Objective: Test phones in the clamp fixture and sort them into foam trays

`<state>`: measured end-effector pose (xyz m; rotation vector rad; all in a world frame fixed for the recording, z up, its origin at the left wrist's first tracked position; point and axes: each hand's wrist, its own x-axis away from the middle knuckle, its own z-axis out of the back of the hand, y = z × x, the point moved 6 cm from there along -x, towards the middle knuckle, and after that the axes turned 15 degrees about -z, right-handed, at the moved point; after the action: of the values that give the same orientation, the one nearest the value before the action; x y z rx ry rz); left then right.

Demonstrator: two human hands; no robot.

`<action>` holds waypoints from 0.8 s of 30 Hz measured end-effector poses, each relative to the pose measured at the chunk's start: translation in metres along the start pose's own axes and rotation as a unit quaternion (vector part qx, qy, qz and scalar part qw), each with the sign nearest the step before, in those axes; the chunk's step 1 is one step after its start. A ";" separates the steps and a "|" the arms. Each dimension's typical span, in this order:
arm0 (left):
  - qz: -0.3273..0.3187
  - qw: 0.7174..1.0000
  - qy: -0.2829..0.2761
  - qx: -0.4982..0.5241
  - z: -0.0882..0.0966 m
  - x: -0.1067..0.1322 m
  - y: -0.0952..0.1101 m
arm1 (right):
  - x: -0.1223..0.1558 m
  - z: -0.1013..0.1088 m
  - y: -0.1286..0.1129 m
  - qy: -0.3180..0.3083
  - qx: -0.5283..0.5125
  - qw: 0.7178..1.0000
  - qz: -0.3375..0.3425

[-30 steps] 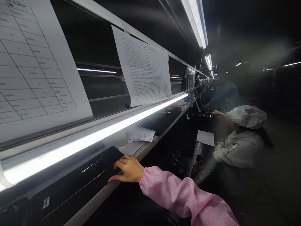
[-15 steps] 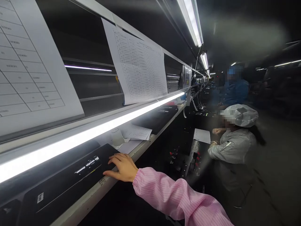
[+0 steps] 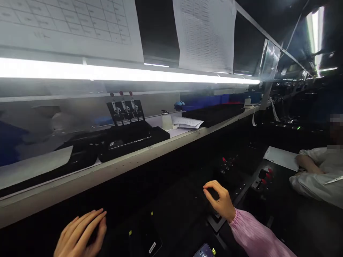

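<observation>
My right hand (image 3: 218, 200), in a pink striped sleeve (image 3: 257, 235), lies curled on a dark object on the black bench (image 3: 177, 203). Whether it grips that object, the darkness hides. At the bottom left, my left hand (image 3: 81, 233) rests with its fingers apart, holding nothing visible. Its fingertips point toward a black flat device (image 3: 144, 239) with a yellow mark and a white label. A small dark phone-like device (image 3: 205, 251) lies at the bottom edge, below my right hand.
A pale ledge (image 3: 107, 171) runs across the view, carrying black flat devices (image 3: 128, 142), a metal clamp fixture (image 3: 125, 111) and papers (image 3: 187, 122). Red-knobbed toggles (image 3: 264, 180) stand on the bench. A co-worker's white-sleeved arm (image 3: 313, 167) lies at the right beside a paper sheet (image 3: 281, 159).
The view has swung down and right. My right hand has left the black device on the ledge and now lies lower on the bench. My left hand has come into view.
</observation>
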<state>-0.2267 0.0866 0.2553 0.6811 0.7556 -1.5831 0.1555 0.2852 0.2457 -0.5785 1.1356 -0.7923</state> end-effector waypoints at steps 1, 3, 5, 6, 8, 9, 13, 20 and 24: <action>-0.010 1.000 0.008 -0.009 -0.008 0.012 0.009 | 0.014 0.008 0.013 -0.012 0.005 1.000 -0.009; -0.009 1.000 -0.016 0.002 -0.028 0.035 0.023 | 0.041 0.018 0.038 -0.053 0.027 0.998 -0.031; 0.042 0.994 -0.097 0.035 -0.053 0.061 0.027 | 0.068 0.020 0.061 -0.100 0.062 0.991 -0.058; 0.075 0.986 -0.138 0.052 -0.063 0.077 0.028 | 0.081 0.019 0.071 -0.123 0.077 0.987 -0.067; 0.128 0.970 -0.191 0.075 -0.072 0.110 0.030 | 0.106 0.014 0.086 -0.165 0.089 0.980 -0.072; 0.144 0.965 -0.206 0.081 -0.072 0.127 0.032 | 0.118 0.010 0.091 -0.185 0.089 0.976 -0.071; 0.183 0.947 -0.248 0.087 -0.063 0.180 0.037 | 0.153 -0.009 0.104 -0.249 0.093 0.961 -0.080; 0.312 0.908 -0.276 0.038 -0.095 0.225 0.011 | 0.127 -0.041 0.134 -0.219 0.138 0.963 -0.070; 0.349 0.884 -0.308 0.049 -0.116 0.237 -0.002 | 0.066 -0.074 0.182 -0.195 0.201 0.956 -0.092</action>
<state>-0.2585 0.0330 -0.0014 0.4034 -0.0625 -1.0581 0.1457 0.3407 0.0464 -0.4728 0.5407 -0.9887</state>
